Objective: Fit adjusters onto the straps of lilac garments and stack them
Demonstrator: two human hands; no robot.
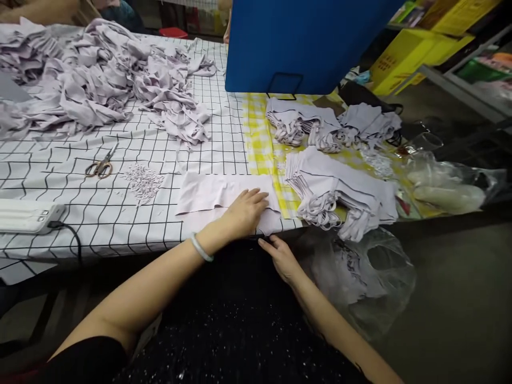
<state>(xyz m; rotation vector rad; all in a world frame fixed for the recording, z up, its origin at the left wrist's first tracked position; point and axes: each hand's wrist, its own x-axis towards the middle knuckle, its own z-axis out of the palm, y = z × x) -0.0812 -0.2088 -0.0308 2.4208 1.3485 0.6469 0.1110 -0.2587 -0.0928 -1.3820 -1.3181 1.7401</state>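
A flat piece of pale lilac fabric [212,194] lies at the near edge of the table with the checked cloth [132,213]. My left hand [245,212], a pale bangle on its wrist, rests palm down on that fabric with the fingers stretched out. My right hand [280,257] is just below the table edge, fingers extended and touching the fabric's hanging lower edge. A stack of folded lilac pieces [340,189] sits just right of my hands on the yellow checked cloth.
A big heap of loose lilac fabric [100,80] fills the far left. Scissors [100,168] and small cuttings [143,181] lie left of the fabric. More folded stacks [332,125], a blue box [304,42], plastic bags [376,277], a white device [28,216] with a cable.
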